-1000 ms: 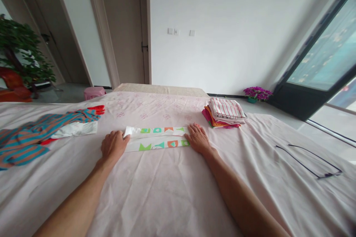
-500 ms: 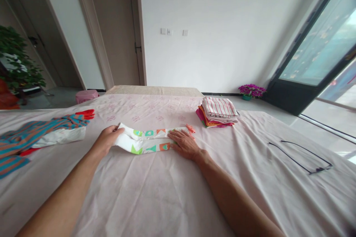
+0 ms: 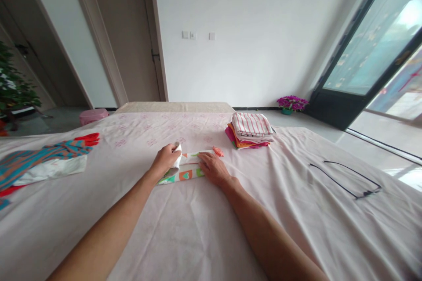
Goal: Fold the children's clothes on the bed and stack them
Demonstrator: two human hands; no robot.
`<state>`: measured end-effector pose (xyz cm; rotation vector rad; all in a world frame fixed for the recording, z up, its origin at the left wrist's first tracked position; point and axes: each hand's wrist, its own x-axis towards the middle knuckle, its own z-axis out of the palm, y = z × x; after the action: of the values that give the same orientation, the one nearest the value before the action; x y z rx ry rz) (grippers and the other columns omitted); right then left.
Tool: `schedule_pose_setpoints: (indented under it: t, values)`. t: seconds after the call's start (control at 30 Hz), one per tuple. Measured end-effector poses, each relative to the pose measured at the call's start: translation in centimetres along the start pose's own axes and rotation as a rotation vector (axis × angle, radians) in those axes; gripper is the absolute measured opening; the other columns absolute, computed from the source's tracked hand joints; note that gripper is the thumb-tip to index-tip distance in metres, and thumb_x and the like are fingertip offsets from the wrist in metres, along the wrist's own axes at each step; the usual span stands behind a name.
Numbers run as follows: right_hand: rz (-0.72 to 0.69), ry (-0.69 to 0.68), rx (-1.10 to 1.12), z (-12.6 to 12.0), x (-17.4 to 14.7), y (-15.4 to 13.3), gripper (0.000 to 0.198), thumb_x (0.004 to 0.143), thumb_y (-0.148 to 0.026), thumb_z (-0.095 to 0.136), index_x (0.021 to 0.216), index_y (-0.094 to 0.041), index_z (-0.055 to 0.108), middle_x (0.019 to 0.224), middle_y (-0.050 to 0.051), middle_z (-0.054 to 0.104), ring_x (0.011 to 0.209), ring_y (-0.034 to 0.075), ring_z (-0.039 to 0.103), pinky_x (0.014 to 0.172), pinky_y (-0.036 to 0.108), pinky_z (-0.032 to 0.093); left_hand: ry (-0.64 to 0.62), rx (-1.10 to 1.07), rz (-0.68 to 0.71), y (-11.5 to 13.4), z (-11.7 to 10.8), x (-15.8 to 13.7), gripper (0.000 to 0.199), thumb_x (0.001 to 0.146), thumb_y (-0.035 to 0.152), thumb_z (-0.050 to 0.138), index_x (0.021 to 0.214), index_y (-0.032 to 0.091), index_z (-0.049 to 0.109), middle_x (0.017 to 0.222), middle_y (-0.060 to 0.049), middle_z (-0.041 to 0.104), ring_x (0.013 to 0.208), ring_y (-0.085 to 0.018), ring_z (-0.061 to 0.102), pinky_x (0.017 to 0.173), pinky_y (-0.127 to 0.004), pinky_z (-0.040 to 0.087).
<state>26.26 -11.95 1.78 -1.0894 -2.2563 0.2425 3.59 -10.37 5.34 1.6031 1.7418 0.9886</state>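
Note:
A white garment (image 3: 185, 175) with green and orange printed shapes lies as a narrow strip on the pale pink cloth (image 3: 178, 232). My left hand (image 3: 166, 158) grips its left end, which is lifted and turned over toward the right. My right hand (image 3: 213, 167) rests on the strip's right part, fingers stretched out and palm down. An orange frill (image 3: 218, 152) of the garment shows just beyond the right fingers. The part under the right hand is hidden.
Right of the hands stands a stack of folded clothes (image 3: 252, 129), a striped one on top. Farther right lie black-framed glasses (image 3: 349, 181). Loose striped clothing (image 3: 42, 160) is heaped at the left. A pink stool (image 3: 94, 116) stands beyond the cloth's far edge.
My left hand has moved right, bringing the garment's left end over the strip and shortening it. My right hand stays on the garment. The whole view has shifted slightly.

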Motion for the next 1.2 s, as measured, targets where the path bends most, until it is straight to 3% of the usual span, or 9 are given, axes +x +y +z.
schedule_pose_setpoints:
  t: [0.17, 0.33, 0.43, 0.57, 0.7, 0.83, 0.93, 1.03, 1.2]
  values:
    - [0.002, 0.025, 0.019, 0.3, 0.1, 0.4, 0.038, 0.087, -0.011, 0.051, 0.123, -0.017, 0.062, 0.126, 0.011, 0.064, 0.116, 0.021, 0.057, 0.103, 0.035, 0.043, -0.019, 0.043, 0.017, 0.0, 2.4, 0.0, 0.023, 0.073, 0.037, 0.061, 0.084, 0.018, 0.067, 0.075, -0.004, 0.07, 0.068, -0.019, 0.064, 0.056, -0.024, 0.04]
    - [0.021, 0.071, 0.015, 0.3, 0.1, 0.5, 0.04, 0.086, -0.009, 0.049, 0.123, -0.016, 0.062, 0.125, 0.012, 0.064, 0.116, 0.022, 0.058, 0.103, 0.036, 0.043, -0.039, 0.021, 0.048, 0.2, 1.8, -0.8, 0.035, 0.089, 0.042, 0.039, 0.094, 0.018, 0.065, 0.079, -0.005, 0.073, 0.064, -0.017, 0.067, 0.057, -0.024, 0.048]
    - [0.031, 0.102, -0.002, 0.3, 0.1, 0.5, 0.037, 0.088, -0.011, 0.049, 0.122, -0.015, 0.063, 0.126, 0.013, 0.064, 0.116, 0.022, 0.058, 0.104, 0.037, 0.042, 0.011, 0.073, 0.142, 0.0, 1.1, -1.2, 0.034, 0.091, 0.034, 0.037, 0.1, 0.02, 0.066, 0.1, -0.008, 0.073, 0.091, -0.019, 0.069, 0.08, -0.029, 0.052]
    - [0.034, 0.101, -0.033, 0.3, 0.1, 0.3, 0.036, 0.09, -0.015, 0.05, 0.124, -0.017, 0.062, 0.128, 0.013, 0.063, 0.117, 0.022, 0.057, 0.104, 0.038, 0.042, -0.062, 0.311, 0.428, -1.2, 2.1, -2.2, 0.039, 0.091, 0.036, 0.045, 0.122, 0.02, 0.063, 0.135, -0.011, 0.061, 0.131, -0.026, 0.049, 0.112, -0.042, 0.032]
    - [-0.002, 0.07, -0.105, 0.6, 0.1, 0.3, 0.034, 0.092, -0.019, 0.053, 0.124, -0.015, 0.062, 0.13, 0.014, 0.061, 0.12, 0.024, 0.055, 0.107, 0.04, 0.04, -0.104, 0.629, 0.581, -2.9, 4.3, -3.3, 0.059, 0.094, 0.049, 0.044, 0.146, 0.021, 0.043, 0.154, -0.013, 0.04, 0.143, -0.032, 0.032, 0.117, -0.054, 0.021]
    - [-0.027, 0.077, -0.1, 0.7, 0.1, 0.4, 0.031, 0.095, -0.021, 0.048, 0.12, -0.015, 0.064, 0.127, 0.014, 0.063, 0.118, 0.023, 0.056, 0.106, 0.039, 0.04, -0.107, 0.653, 0.595, -3.5, 4.5, -3.2, 0.058, 0.094, 0.048, 0.043, 0.147, 0.023, 0.042, 0.154, -0.013, 0.039, 0.144, -0.032, 0.031, 0.117, -0.055, 0.022]
    - [0.003, 0.14, -0.06, 0.6, 0.1, 0.6, 0.032, 0.096, -0.021, 0.044, 0.121, -0.015, 0.064, 0.124, 0.014, 0.064, 0.118, 0.021, 0.056, 0.107, 0.038, 0.039, 0.005, 0.482, 0.483, -3.5, 3.1, -2.4, 0.05, 0.093, 0.037, 0.047, 0.139, 0.019, 0.05, 0.149, -0.015, 0.045, 0.144, -0.031, 0.031, 0.117, -0.052, 0.023]
    - [0.058, 0.238, -0.018, 0.4, 0.0, 1.0, 0.033, 0.096, -0.023, 0.042, 0.12, -0.016, 0.064, 0.122, 0.012, 0.065, 0.118, 0.021, 0.056, 0.109, 0.039, 0.037, 0.156, 0.117, 0.146, -3.7, 0.8, -1.5, 0.055, 0.084, 0.025, 0.056, 0.137, 0.013, 0.05, 0.147, -0.018, 0.047, 0.142, -0.028, 0.035, 0.117, -0.043, 0.027]
    - [0.248, 0.424, 0.131, 0.0, 0.2, 2.4, 0.034, 0.094, -0.026, 0.04, 0.114, -0.017, 0.067, 0.113, 0.011, 0.067, 0.107, 0.022, 0.06, 0.097, 0.037, 0.046, 0.101, -0.192, -0.166, -4.3, -2.1, -1.8, 0.069, 0.074, 0.027, 0.066, 0.137, 0.01, 0.042, 0.133, -0.021, 0.058, 0.116, -0.027, 0.062, 0.089, -0.033, 0.052]
